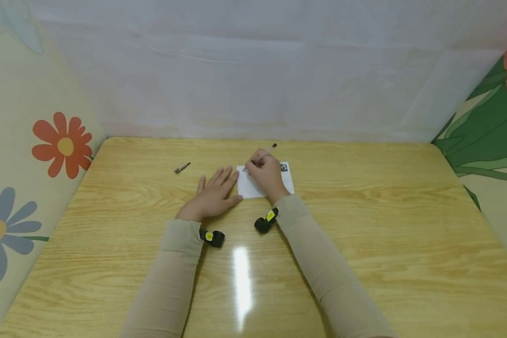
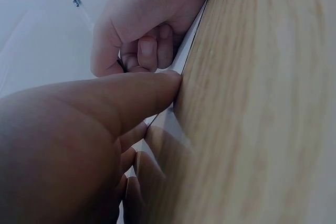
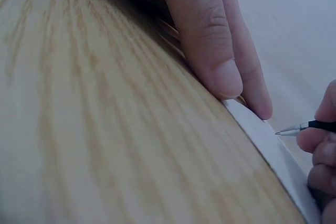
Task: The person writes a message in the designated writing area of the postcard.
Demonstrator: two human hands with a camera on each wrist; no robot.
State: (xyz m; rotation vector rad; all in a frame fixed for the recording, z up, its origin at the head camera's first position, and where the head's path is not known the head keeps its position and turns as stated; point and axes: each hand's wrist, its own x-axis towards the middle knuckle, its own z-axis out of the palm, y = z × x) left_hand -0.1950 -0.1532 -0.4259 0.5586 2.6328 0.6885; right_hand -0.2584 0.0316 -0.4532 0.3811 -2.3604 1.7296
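Note:
A small white card (image 1: 250, 188) lies on the wooden table, with a black-and-white printed square (image 1: 284, 167) at its far right corner. My right hand (image 1: 268, 176) pinches a pen (image 1: 270, 150) above it, black end up and tilted to the right. In the right wrist view the pen's silver point (image 3: 289, 130) is close over the card. My left hand (image 1: 211, 198) rests on the table with fingers spread. Its thumb (image 3: 227, 77) and forefinger are at the card's left edge. The right palm hides part of the card.
A dark pen cap (image 1: 182, 168) with a clip lies on the table (image 1: 363, 225), beyond and left of the left hand. A white sheet (image 1: 245, 84) hangs behind the table's far edge. Flower-patterned panels (image 1: 65, 147) stand at both sides. Each wrist wears a black camera (image 1: 213, 238).

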